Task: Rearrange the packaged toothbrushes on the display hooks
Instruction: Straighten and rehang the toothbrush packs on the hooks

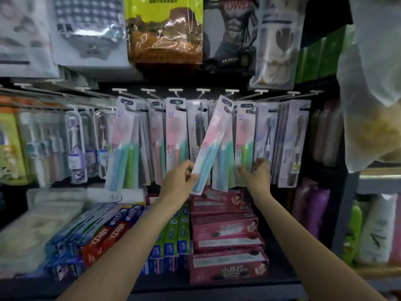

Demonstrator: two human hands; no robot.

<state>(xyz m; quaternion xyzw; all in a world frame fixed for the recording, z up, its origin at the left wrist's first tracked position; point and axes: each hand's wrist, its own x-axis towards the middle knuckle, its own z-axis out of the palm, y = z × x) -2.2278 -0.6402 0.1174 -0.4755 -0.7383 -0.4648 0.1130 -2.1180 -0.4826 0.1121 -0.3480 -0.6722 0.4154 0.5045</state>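
The tilted toothbrush pack [213, 141] looks like matt card under clear glossy plastic. Above it, thin metal hooks [202, 94] carry white plastic tips; below it, the pink toothpaste boxes [225, 233] are glossy cardboard.

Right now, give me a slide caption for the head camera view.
Left hand holds a tilted toothbrush pack while right hand reaches among hanging packs.

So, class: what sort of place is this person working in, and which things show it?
Most likely a shop's toiletries aisle: packaged toothbrushes hang in rows on display hooks, with stacked toothpaste boxes below.
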